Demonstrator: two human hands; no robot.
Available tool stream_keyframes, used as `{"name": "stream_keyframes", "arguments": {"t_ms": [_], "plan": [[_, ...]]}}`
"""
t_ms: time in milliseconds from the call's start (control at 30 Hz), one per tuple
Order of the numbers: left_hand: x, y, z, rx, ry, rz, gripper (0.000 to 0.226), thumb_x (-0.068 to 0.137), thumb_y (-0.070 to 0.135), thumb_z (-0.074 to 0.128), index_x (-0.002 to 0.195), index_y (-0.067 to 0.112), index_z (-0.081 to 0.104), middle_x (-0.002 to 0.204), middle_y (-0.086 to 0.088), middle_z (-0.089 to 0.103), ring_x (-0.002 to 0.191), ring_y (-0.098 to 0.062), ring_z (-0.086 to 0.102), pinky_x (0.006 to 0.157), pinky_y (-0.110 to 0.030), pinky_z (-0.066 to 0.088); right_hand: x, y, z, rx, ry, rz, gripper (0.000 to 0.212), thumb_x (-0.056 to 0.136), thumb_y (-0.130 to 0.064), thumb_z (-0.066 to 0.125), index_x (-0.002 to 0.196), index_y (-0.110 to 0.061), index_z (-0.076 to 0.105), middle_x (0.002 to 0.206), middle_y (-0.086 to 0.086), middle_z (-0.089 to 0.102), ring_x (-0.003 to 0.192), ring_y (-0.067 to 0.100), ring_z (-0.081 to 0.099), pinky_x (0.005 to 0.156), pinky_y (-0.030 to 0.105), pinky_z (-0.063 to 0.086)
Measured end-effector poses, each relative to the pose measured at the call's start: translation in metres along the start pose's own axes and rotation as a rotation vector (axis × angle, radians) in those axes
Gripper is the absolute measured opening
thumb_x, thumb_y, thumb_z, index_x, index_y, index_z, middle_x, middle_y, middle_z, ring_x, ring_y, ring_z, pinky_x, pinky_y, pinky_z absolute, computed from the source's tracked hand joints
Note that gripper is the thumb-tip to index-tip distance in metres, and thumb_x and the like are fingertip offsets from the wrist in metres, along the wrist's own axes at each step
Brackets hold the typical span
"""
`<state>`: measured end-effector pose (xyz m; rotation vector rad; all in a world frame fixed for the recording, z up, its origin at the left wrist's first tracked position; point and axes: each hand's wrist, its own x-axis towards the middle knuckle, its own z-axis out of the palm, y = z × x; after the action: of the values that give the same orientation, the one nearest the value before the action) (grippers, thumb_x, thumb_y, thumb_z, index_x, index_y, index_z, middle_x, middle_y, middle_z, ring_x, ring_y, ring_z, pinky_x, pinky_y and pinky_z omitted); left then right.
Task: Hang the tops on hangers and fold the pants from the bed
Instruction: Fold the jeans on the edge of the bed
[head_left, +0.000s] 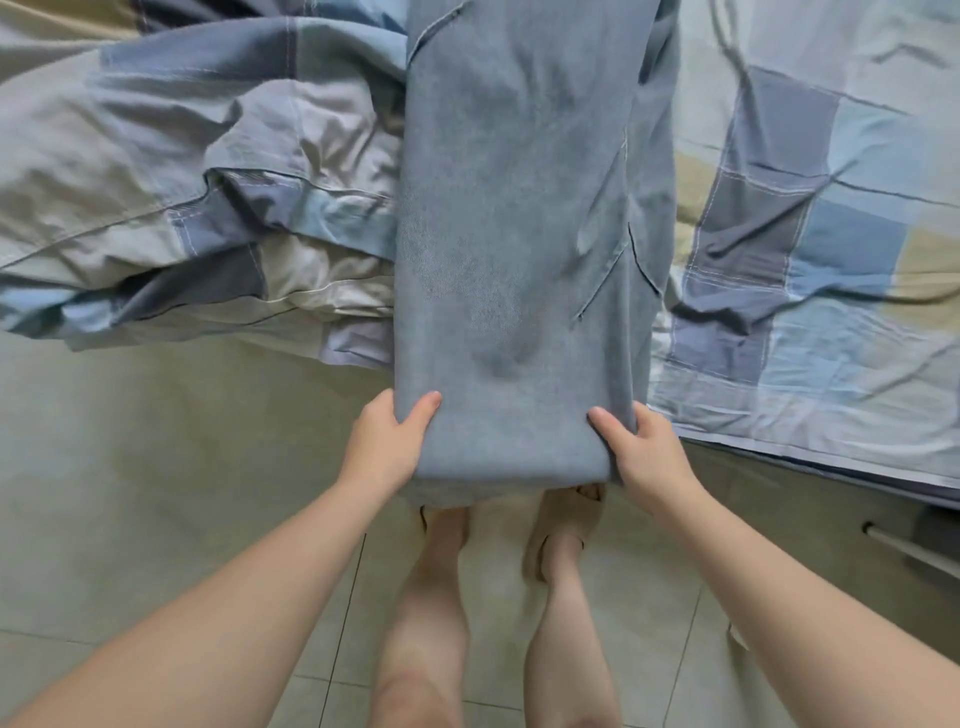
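Blue denim pants (524, 249) lie lengthwise from the far side of the bed to its near edge, folded into one long strip. The near end is a rounded fold that hangs just past the bed edge, above my feet. My left hand (387, 447) grips the left corner of that fold, thumb on top. My right hand (641, 449) grips the right corner the same way. A side pocket seam shows on the right of the strip. No hangers or tops are in view.
A crumpled checked duvet (197, 208) in blue, grey and cream is piled to the left of the pants. The checked sheet (810, 249) covers the bed to the right. A tiled floor (124, 499) lies below, and a drawer handle (904, 545) shows at lower right.
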<state>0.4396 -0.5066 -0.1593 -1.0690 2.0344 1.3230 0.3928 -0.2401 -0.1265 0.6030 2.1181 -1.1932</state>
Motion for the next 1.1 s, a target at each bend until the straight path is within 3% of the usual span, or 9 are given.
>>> {"name": "stream_keyframes", "arguments": {"t_ms": [200,333,467,600,700,800,967,1033,1100], "plan": [[-0.035,0.016,0.067,-0.007,-0.087,0.019,0.023,0.091,0.038,0.069,0.085,0.016,0.064,0.081,0.013,0.068,0.083,-0.017,0.068,0.071,-0.032,0.051,-0.009,0.031,-0.06,-0.098,0.266,-0.064,0.027,0.099,-0.019,0.058,0.073,-0.022,0.057,0.07,-0.012,0.063,0.059,-0.009,0.056,0.053,0.01,0.039],[-0.032,0.034,0.112,-0.007,-0.19,0.073,0.008,0.09,0.029,0.07,0.095,0.024,0.065,0.093,0.012,0.071,0.096,-0.017,0.068,0.084,-0.032,0.052,0.011,0.059,-0.09,-0.116,0.385,0.03,0.026,0.101,-0.026,0.055,0.081,-0.01,0.061,0.074,0.003,0.063,0.076,0.027,0.059,0.065,0.033,0.041],[-0.006,0.039,0.15,0.038,-0.155,0.039,0.029,0.09,0.023,0.07,0.112,0.005,0.063,0.118,-0.012,0.066,0.109,-0.03,0.064,0.096,-0.041,0.05,0.044,0.09,-0.092,-0.178,0.195,0.172,0.026,0.099,-0.019,0.057,0.098,0.005,0.065,0.098,0.024,0.069,0.085,0.028,0.059,0.07,0.035,0.038],[0.002,0.032,0.171,0.249,0.072,0.121,0.029,0.09,0.033,0.068,0.107,0.012,0.057,0.145,-0.006,0.036,0.113,-0.031,0.057,0.09,-0.034,0.042,0.058,0.099,-0.079,0.032,-0.03,0.221,0.015,0.091,-0.018,0.069,0.105,-0.012,0.07,0.095,0.006,0.073,0.079,0.016,0.065,0.071,0.031,0.051],[0.004,0.025,0.168,0.195,0.282,0.19,0.018,0.095,0.028,0.062,0.1,0.013,0.055,0.159,-0.003,0.024,0.119,-0.026,0.052,0.09,-0.03,0.037,0.056,0.1,-0.066,0.13,-0.06,0.165,0.012,0.091,-0.013,0.069,0.101,-0.02,0.069,0.087,-0.008,0.073,0.07,0.0,0.068,0.065,0.017,0.054],[0.011,0.017,0.15,0.174,0.289,0.177,0.023,0.096,0.018,0.059,0.111,0.001,0.057,0.152,-0.014,0.037,0.127,-0.026,0.043,0.097,-0.026,0.031,0.047,0.101,-0.056,0.114,-0.023,0.166,0.01,0.095,-0.015,0.063,0.099,-0.023,0.067,0.088,-0.013,0.069,0.08,0.006,0.066,0.072,0.022,0.052],[0.014,0.017,0.13,0.061,0.048,0.086,0.029,0.092,0.022,0.067,0.118,0.011,0.061,0.118,-0.004,0.066,0.103,-0.02,0.061,0.084,-0.027,0.044,0.04,0.105,-0.044,-0.033,0.067,0.103,0.009,0.092,-0.016,0.062,0.083,-0.018,0.064,0.099,0.007,0.065,0.087,0.02,0.06,0.071,0.033,0.044],[0.015,0.019,0.126,0.027,-0.013,0.074,0.033,0.09,0.023,0.07,0.121,0.016,0.062,0.114,0.001,0.068,0.104,-0.018,0.062,0.089,-0.029,0.047,0.042,0.104,-0.04,-0.134,0.143,0.042,0.01,0.091,-0.019,0.064,0.083,-0.014,0.061,0.108,0.008,0.053,0.085,0.014,0.052,0.07,0.025,0.032],[0.011,0.016,0.123,0.028,-0.02,0.081,0.032,0.09,0.026,0.07,0.12,0.019,0.062,0.11,0.006,0.067,0.106,-0.017,0.063,0.089,-0.029,0.047,0.042,0.1,-0.036,-0.1,0.156,0.005,0.006,0.089,-0.019,0.067,0.085,-0.018,0.062,0.107,-0.001,0.052,0.079,0.004,0.053,0.065,0.019,0.034]]}}
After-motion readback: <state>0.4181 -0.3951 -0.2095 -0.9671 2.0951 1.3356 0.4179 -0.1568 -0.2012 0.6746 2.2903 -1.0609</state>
